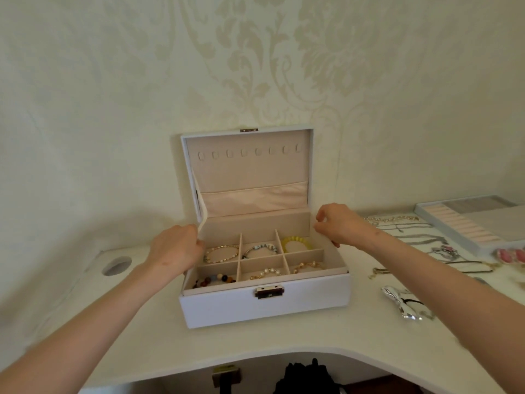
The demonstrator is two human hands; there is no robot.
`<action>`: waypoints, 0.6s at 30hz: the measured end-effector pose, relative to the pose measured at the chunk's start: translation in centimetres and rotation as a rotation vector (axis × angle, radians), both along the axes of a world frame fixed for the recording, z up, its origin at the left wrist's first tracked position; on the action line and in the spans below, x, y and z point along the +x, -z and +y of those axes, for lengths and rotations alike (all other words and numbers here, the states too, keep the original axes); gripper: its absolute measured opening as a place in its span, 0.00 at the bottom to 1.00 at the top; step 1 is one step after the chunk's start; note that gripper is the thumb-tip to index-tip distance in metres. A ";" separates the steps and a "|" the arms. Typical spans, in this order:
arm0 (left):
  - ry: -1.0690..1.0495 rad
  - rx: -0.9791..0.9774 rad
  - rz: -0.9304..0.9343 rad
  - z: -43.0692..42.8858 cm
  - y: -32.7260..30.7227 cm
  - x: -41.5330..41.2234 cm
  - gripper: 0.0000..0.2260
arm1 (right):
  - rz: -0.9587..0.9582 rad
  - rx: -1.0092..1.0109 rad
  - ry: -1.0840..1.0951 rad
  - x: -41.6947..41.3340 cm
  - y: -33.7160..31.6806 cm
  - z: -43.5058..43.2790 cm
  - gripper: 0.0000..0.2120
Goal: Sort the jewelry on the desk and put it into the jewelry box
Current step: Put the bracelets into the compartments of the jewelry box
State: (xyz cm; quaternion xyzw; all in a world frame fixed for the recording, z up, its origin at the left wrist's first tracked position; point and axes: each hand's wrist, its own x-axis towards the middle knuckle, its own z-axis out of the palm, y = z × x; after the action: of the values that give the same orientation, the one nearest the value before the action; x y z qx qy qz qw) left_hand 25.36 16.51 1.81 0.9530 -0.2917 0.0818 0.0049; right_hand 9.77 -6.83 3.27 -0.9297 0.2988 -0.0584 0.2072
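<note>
Head view looks down on the white jewelry box (264, 305), which stands in the middle of the white desk (284, 339) with its lid (250, 169) raised upright against the patterned wall. A metal latch (269, 291) sits on the box's front wall. Inside the box, beige dividers form six compartments, and each holds one bracelet. In the back row lie a gold beaded bracelet (221, 253), a pale blue bracelet (260, 249) and a yellow bead bracelet (297, 243). In the front row lie a dark mixed-bead bracelet (214, 280), a pearl bracelet (265, 273) and a gold link bracelet (308, 265).

The left hand (177, 248) is at the box's left wall beside a ribbon strap (201, 211), its fingers curled over the rim and gripping it. The right hand (338, 223) is at the box's right rear corner with fingers curled and thumb on the rim; whether it pinches anything cannot be told.

To the right of the box, thin necklaces (412, 228) lie spread on the desk, with a silver bow-shaped piece (402, 304) nearer the front edge. Farther right lie a white ring tray (460, 223) and some pink pieces (511, 255). Left of the box, the desk has a round hole (117, 265).
</note>
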 end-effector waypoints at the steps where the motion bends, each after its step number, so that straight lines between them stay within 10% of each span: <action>1: 0.008 -0.008 0.007 -0.4 0.0 -0.2 0.11 | 0.002 0.010 0.007 -0.4 -0.2 -0.4 0.15; 18: 0.120 0.003 -0.024 -4.6 0.3 -3.9 0.09 | -0.055 0.076 0.066 -5.5 0.2 -3.7 0.14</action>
State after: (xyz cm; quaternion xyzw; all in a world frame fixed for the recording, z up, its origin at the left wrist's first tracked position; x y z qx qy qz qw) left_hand 21.43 11.96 1.55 0.9327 -0.3487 0.0923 0.0050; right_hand 4.23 -10.52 3.12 -0.9088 0.3256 -0.0794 0.2484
